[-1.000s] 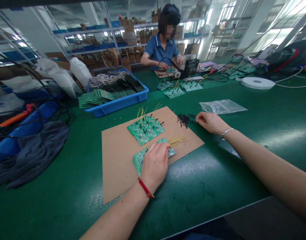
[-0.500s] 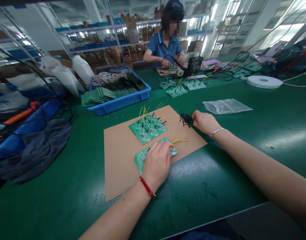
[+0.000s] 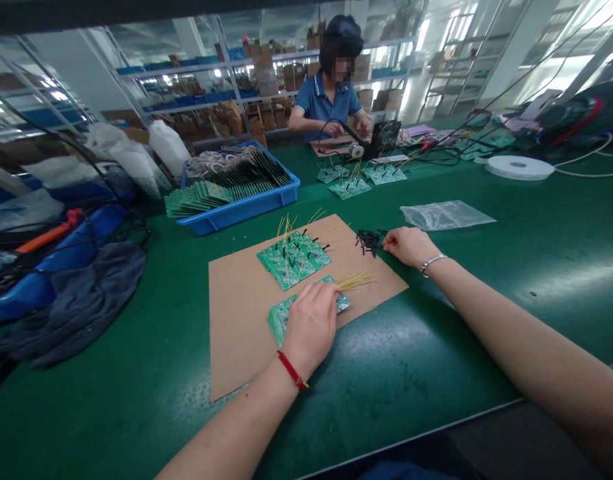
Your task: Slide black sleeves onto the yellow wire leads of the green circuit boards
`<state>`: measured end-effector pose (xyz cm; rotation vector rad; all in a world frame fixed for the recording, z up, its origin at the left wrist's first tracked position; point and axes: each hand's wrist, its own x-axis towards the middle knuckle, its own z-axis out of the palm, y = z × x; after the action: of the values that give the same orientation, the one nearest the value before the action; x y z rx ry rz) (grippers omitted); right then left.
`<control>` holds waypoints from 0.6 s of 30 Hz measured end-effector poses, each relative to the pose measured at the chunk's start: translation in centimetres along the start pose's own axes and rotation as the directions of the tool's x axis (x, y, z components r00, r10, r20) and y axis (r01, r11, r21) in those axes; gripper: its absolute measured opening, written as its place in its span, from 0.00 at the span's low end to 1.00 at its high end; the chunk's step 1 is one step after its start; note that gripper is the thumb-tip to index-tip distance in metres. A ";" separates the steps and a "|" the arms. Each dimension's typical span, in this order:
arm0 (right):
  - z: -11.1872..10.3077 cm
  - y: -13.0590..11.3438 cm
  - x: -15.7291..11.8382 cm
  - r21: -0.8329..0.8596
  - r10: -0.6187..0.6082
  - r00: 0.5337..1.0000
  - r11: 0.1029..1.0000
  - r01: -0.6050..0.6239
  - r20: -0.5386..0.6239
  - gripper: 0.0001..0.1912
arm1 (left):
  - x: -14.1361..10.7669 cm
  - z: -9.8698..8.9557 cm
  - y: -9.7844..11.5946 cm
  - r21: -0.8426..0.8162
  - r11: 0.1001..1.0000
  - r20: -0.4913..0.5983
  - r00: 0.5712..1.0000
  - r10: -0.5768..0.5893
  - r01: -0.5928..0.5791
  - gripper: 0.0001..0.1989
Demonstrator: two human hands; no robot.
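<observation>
My left hand (image 3: 312, 321) is closed on a bundle of thin yellow wires (image 3: 356, 281), whose ends fan out to the right of its fingertips. It rests over a stack of green circuit boards (image 3: 277, 318) and hides much of it. Behind that lies another group of circuit boards (image 3: 299, 265), with yellow wires and short black pieces standing up from it. At the right edge of a small pile of short black tubes (image 3: 368, 241), my right hand (image 3: 407, 245) has its fingers pinched together. Whatever is between those fingertips is too small to make out.
Under the boards lies a brown cardboard sheet (image 3: 236, 333). A blue tray (image 3: 246, 212) of circuit boards stands behind it. To the right are a clear plastic bag (image 3: 446, 215) and a white reel (image 3: 519, 168). Across the table a person (image 3: 331, 100) works near more wired boards (image 3: 350, 188).
My right hand has shifted slightly at the black tubes, its fingers now lower and closer together. My left hand stays on the wires. The whole view has moved a little.
</observation>
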<state>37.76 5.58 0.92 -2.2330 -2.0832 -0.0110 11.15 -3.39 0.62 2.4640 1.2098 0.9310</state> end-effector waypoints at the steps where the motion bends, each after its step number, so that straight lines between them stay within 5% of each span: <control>1: 0.0 -0.1 -0.1 -0.004 0.000 1.000 1.000 0.000 0.004 0.09 | 0.0 0.0 0.0 0.002 1.000 0.001 1.000 0.000 0.000 0.08; 13: 0.4 -0.7 -0.7 0.017 -0.032 0.996 0.999 0.033 -0.085 0.11 | 0.2 -0.1 0.2 -0.063 0.998 -0.067 0.998 -0.008 0.004 0.09; 16: -1.1 -1.3 -1.7 0.334 0.038 0.975 0.942 0.038 -0.217 0.13 | 0.3 -0.2 0.1 -0.104 0.994 -0.028 0.999 -0.035 0.032 0.08; 18: -1.9 -3.0 -3.1 0.724 0.050 0.971 0.676 0.139 -0.232 0.14 | 0.4 -0.3 0.1 -0.156 0.984 -0.020 0.996 -0.089 0.085 0.08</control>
<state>34.65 2.53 2.77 -1.5800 -1.5911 0.4626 11.22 -3.19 1.10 2.2669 1.1944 0.9970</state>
